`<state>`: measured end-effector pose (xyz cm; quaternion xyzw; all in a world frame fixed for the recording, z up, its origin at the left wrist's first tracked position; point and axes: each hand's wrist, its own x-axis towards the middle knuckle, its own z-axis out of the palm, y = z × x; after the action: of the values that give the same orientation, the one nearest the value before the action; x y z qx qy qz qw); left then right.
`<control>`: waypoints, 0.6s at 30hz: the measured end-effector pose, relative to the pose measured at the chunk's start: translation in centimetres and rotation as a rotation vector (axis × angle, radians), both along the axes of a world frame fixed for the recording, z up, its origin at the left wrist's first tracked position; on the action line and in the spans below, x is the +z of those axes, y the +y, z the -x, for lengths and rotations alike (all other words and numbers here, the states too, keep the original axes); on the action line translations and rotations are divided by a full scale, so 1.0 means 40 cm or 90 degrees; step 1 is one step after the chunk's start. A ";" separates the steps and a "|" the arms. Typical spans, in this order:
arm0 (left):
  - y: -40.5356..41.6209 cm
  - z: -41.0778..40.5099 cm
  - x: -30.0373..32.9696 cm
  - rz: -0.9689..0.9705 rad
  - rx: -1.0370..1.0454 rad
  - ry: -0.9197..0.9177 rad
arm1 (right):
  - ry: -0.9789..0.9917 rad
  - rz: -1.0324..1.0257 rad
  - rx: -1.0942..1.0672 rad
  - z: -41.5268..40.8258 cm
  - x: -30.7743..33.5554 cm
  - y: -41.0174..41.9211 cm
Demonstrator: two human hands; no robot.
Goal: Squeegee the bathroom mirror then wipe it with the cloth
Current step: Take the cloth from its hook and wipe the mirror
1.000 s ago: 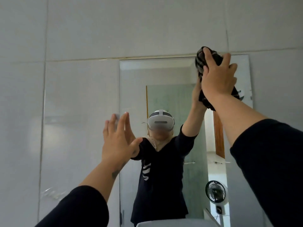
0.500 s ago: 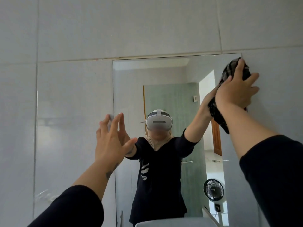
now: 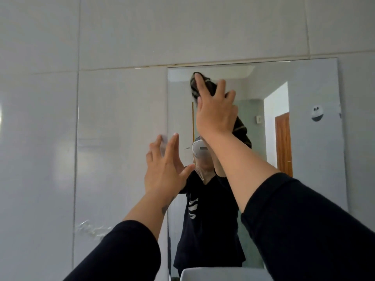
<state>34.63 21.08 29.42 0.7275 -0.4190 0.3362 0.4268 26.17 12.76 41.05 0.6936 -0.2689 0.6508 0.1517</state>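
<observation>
The cloth (image 3: 197, 86), dark with pale stripes, was pressed flat against the mirror (image 3: 304, 94) near its upper left corner, just below the top edge. The right hand (image 3: 215, 112) covered most of it, fingers spread and palm bearing on the fabric, so that the hand held the cloth to the glass by pressure, not in a closed fist. One bunched end of the cloth showed above the fingertips; another fold hung below the wrist on the right side. The left hand (image 3: 164, 169) was open with fingers splayed and held nothing; its fingertips lay at the mirror's left edge, about halfway down, on the seam between glass and the grey wall tiles (image 3: 121, 122). Whether they touched the surface cannot be told. Both forearms were bare, with dark sleeves (image 3: 304, 230) pushed up towards the elbows. The mirror reflected the person in dark clothing, a white headset (image 3: 199, 149), a brown door (image 3: 283, 142) and a pale green panel. A small round white sticker (image 3: 317, 113) sat near the mirror's right edge. The pale rim of a basin (image 3: 223, 273) appeared at the mirror's bottom edge; its contents were out of view.
</observation>
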 end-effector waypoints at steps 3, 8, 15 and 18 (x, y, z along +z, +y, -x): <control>0.000 0.001 -0.008 0.028 -0.056 0.011 | 0.113 0.087 -0.005 -0.045 -0.031 0.030; 0.011 0.020 -0.051 0.154 -0.095 0.020 | 0.209 0.197 -0.028 -0.040 -0.149 0.021; -0.023 0.086 -0.103 0.060 -0.063 0.055 | 0.210 0.142 -0.084 0.082 -0.218 -0.071; -0.033 0.092 -0.104 0.024 -0.043 0.071 | 0.180 0.087 -0.095 0.161 -0.206 -0.120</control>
<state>30.95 19.74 25.26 0.7227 -0.4122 0.2882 0.4742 19.73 7.97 32.80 0.7444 -0.2505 0.5508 0.2824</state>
